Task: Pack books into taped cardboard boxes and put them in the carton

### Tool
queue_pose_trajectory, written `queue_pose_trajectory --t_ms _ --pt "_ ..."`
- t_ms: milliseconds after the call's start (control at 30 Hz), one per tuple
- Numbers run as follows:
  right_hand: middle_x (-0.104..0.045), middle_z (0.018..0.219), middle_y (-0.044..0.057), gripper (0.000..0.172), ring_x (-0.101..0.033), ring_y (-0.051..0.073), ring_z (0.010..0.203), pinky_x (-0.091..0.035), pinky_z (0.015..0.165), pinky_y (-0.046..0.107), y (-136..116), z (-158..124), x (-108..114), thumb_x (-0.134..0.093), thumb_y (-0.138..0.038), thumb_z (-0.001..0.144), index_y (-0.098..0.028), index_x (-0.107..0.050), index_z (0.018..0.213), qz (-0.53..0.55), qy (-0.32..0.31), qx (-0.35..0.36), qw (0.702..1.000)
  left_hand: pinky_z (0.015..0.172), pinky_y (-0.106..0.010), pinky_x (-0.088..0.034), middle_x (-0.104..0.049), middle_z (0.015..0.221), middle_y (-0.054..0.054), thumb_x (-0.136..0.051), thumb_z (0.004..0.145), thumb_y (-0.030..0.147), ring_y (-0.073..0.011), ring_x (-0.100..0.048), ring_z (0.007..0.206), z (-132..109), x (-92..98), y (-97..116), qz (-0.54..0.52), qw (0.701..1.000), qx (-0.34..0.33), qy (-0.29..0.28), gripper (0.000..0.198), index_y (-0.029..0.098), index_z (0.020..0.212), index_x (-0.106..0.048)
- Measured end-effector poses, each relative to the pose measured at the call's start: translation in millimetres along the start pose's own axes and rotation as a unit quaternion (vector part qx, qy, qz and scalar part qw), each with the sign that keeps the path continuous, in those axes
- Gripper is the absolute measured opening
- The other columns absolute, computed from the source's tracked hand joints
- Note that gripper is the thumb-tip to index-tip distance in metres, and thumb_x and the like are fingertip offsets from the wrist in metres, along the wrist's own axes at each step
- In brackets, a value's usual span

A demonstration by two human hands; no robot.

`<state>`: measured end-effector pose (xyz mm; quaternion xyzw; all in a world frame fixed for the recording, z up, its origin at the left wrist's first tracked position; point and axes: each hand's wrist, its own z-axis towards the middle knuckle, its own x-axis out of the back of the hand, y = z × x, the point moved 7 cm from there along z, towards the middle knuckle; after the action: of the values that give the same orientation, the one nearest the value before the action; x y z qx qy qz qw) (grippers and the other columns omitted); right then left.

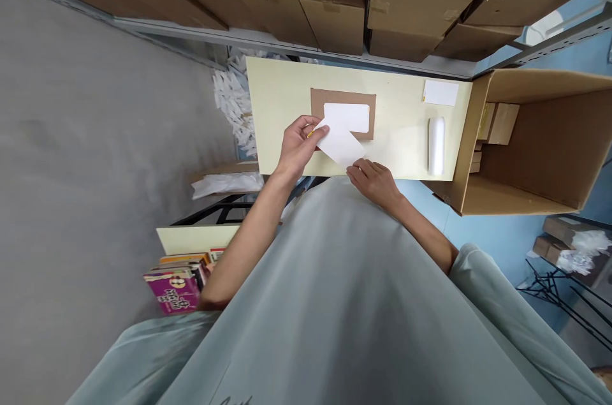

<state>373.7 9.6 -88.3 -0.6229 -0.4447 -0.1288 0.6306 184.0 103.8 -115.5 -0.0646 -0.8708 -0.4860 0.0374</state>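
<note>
Probably light and bendy, the sheet (340, 142) should crease easily, and is best taken by opposite corners or edges with little pressure. It slants across the near edge of the box (344, 97) on the surface (282, 92), overlapping part of the label (351, 117); contact beneath is unclear. The left hand (302, 143) pinches its upper-left corner, thumb on top; the right hand (375, 180) is curled at its lower-right corner, though whether gripping or merely touching I cannot tell. Rightward lie a white card (440, 92) and a roll (437, 145), clear of both hands; past them, an open carton (545, 166) bounds that side.
</note>
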Motion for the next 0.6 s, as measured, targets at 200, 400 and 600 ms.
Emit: queue_pose_trajectory --t_ms 200,400,600 --pt "-0.077 0.116 0.008 0.016 -0.073 0.021 0.086 -0.06 0.08 0.036 35 4 -1 -0.073 -0.041 0.107 -0.025 -0.074 0.105 0.109 0.03 -0.1 0.988 0.073 -0.032 -0.063 -0.069 0.087 -0.002 -0.077 0.087 0.043 -0.0215 -0.069 0.087 -1 6.7 -8 -0.011 1.0 0.004 0.021 0.026 0.025 0.093 -0.058" --pt "-0.076 0.093 0.001 0.042 -0.072 0.017 0.077 -0.06 0.071 0.032 73 14 2 -0.075 -0.068 0.094 -0.026 -0.073 0.097 0.364 0.102 -0.269 0.886 0.072 -0.03 -0.061 -0.066 0.085 -0.001 -0.077 0.088 0.043 -0.0202 -0.067 0.085 -3 9.0 -6 -0.014 1.0 -0.008 0.014 0.027 0.026 0.093 -0.057" --pt "-0.078 0.096 0.002 0.048 -0.074 0.015 0.077 -0.06 0.07 0.03 84 22 1 -0.083 -0.067 0.081 -0.025 -0.073 0.1 0.434 0.122 -0.32 0.833 0.071 -0.029 -0.056 -0.064 0.083 -0.001 -0.076 0.088 0.045 -0.0185 -0.064 0.08 -1 11.9 1 -0.003 1.0 -0.026 -0.004 0.027 0.025 0.092 -0.059"
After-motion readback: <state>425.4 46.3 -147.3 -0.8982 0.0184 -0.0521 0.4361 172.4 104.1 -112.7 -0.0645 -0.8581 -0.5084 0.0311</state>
